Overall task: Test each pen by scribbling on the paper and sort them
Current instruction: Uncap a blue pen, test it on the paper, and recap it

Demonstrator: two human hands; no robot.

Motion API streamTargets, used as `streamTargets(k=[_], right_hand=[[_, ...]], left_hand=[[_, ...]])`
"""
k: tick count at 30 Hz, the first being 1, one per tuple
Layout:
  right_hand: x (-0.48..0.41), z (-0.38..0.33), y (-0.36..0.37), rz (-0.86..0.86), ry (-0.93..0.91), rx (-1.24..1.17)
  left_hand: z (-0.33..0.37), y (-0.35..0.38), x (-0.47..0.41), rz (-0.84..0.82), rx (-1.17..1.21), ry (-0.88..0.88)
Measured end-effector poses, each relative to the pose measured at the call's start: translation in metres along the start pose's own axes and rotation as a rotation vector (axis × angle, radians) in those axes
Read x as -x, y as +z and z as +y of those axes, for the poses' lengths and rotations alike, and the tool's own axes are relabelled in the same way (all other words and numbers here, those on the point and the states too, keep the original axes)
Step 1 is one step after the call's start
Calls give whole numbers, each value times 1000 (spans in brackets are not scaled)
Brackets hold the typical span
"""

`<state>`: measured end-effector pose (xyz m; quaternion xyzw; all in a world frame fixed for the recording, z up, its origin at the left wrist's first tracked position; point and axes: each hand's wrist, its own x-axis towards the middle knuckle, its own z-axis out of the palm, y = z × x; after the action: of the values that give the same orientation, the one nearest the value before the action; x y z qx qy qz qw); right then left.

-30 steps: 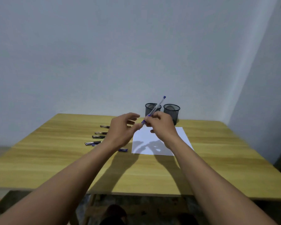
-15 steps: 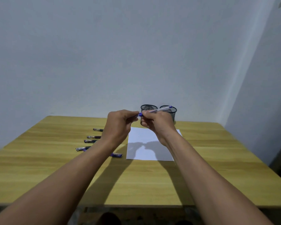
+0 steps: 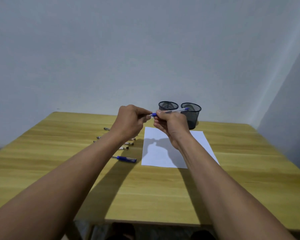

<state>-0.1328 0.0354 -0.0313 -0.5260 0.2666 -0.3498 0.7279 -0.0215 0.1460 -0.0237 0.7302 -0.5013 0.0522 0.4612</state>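
Holding a clear blue-ended pen (image 3: 170, 112) up over the far end of the paper (image 3: 164, 153), both hands raised in front of two black mesh cups (image 3: 190, 116). Right hand (image 3: 171, 125) has its grip wrapped round the barrel; left hand (image 3: 130, 122) pinches the blue end w/ fingertips. Pen's long axis runs nearly level, left to right, far end tipped slightly up over the right cup's rim. No writing legible on it or on the spare pens (image 3: 125, 158) lying in a row on the table (image 3: 154, 196) left of the paper; labels too small to read. Vs 1 s ago: pen was angled steeply up, now almost flat; vs 0.5 s ago little changed, left fingers closed on the pen's end
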Motion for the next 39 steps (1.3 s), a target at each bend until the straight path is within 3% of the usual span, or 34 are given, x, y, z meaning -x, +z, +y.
streamTargets(k=[4,14,18,23,26,30,34,36,39], right_hand=[[-7,17,-6,-12,5,41],[-25,18,-2,-4,7,-28],[-27,14,9,-7,4,-75],[-27,12,14,-10,-24,-48],[-25,9,16,-7,-40,-83],[-21,11,17,-16,-70,-48],[-22,0,-20,164,-43,-198],[-19,1,-45,190,-45,-113],[-12,19,-43,89,-23,28]], left_hand=[[-9,7,-5,-93,-41,-19],[-14,6,-10,-58,-85,2],[-11,-3,-11,-34,-172,116],[-11,-10,-17,-84,6,-83],[-9,-13,-17,-35,-30,-47],[-9,-17,-21,-117,11,-86],[-28,-41,-17,-45,-154,-95],[-46,-53,-12,-61,-149,-164],[-55,-41,-10,-79,-48,-243]])
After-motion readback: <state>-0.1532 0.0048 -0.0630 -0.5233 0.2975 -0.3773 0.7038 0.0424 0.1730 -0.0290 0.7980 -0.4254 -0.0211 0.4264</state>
